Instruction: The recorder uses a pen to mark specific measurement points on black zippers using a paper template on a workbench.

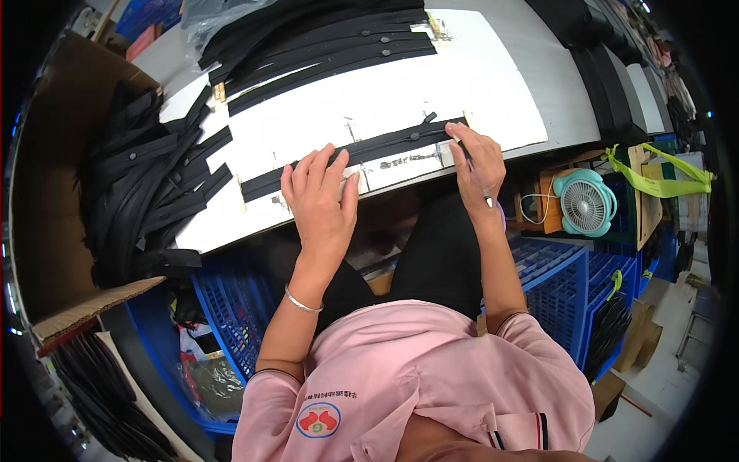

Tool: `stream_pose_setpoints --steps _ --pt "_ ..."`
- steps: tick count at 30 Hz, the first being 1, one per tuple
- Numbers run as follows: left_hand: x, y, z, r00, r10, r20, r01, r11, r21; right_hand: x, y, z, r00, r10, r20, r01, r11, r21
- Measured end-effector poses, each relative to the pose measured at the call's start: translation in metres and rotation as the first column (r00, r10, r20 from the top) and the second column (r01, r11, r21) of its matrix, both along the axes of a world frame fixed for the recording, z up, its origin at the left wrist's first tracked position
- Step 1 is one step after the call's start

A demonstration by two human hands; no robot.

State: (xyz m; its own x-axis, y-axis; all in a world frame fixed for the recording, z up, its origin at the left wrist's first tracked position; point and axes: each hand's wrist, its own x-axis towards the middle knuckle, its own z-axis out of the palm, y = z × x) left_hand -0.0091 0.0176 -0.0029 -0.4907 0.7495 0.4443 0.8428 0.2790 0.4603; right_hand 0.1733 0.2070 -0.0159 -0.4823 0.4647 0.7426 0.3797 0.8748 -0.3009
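Note:
A long black fabric strip (pixel 381 144) lies across the white board (pixel 300 124), near its front edge. A seam runs along it, with a small grey piece (pixel 414 137) on it and a short black tab (pixel 430 118) at its far edge. My left hand (pixel 320 193) rests palm down over the strip's left half, fingers spread and holding nothing. At the strip's right end, my right hand (pixel 482 164) touches the fabric with its fingertips. A pen (pixel 474 173) is held in that hand, its end pointing back toward the wrist.
More black strips (pixel 323 58) lie at the back of the board. A cardboard box (pixel 52 173) on the left holds a heap of black strips (pixel 156 167). Black padded pieces (pixel 612 86) line the right side. A teal fan (pixel 584 202) and blue crates (pixel 548 277) stand below the table.

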Motion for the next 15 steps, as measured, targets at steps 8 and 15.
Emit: stream_pose_setpoints --steps 8,15 --pt "0.034 0.079 0.017 0.919 -0.364 0.15 0.341 0.926 0.161 -0.003 0.0 -0.007 0.995 0.023 -0.092 -0.024 1.0 -0.004" --pt "0.037 0.09 0.002 0.958 -0.279 0.063 0.279 0.96 0.011 0.002 0.007 -0.014 0.988 0.034 -0.151 -0.035 0.999 -0.007"
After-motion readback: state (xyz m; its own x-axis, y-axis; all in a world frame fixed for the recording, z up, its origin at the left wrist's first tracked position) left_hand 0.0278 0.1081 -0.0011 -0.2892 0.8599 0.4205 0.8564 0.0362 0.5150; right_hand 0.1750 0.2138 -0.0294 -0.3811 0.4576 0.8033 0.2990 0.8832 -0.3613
